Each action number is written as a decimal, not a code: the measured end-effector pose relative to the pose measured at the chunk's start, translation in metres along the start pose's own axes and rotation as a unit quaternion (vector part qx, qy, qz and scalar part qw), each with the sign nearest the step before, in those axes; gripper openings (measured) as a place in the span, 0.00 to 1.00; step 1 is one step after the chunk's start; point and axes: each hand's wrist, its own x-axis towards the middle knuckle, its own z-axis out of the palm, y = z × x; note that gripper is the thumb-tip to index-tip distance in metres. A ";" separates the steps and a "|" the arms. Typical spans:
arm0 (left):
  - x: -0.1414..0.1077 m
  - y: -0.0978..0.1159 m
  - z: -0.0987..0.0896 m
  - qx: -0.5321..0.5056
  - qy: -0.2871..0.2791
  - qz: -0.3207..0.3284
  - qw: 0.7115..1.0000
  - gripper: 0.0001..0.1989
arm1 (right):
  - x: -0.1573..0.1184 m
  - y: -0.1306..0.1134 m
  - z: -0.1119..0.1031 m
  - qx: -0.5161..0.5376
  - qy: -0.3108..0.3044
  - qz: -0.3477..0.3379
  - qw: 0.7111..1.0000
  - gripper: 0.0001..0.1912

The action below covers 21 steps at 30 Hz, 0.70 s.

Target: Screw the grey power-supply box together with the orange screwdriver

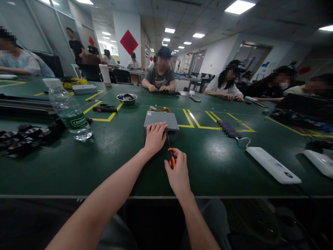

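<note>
A grey metal computer power supply unit (159, 117) lies on the green table in front of me, its bundle of coloured wires (163, 109) at the far side. My left hand (155, 137) holds it, fingers over the top near edge and the palm against the near side. In my right hand (178, 170) is a screwdriver (171, 159) with an orange and black handle, held between thumb and fingers. Its thin shaft points up at the unit's near face, just right of my left hand. Whether the tip touches a screw I cannot tell.
To the left stand a water bottle (71, 113), dark parts (24, 139) and a black-and-red tool (104, 108). Farther back are a metal bowl (126, 99) and a white tumbler (105, 75). A white power bank (273, 165) lies right, cabled to a phone (229, 128). Several people sit around.
</note>
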 end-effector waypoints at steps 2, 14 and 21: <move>0.000 0.000 -0.001 0.000 0.000 0.000 1.000 0.16 | 0.000 0.001 0.001 0.008 -0.001 -0.001 1.000 0.17; 0.001 0.000 0.000 0.000 0.004 0.001 1.000 0.15 | -0.002 0.004 -0.003 0.104 -0.022 0.019 0.994 0.15; 0.000 -0.002 0.003 0.005 0.007 0.007 1.000 0.15 | -0.001 0.001 -0.003 0.049 0.054 -0.027 0.997 0.20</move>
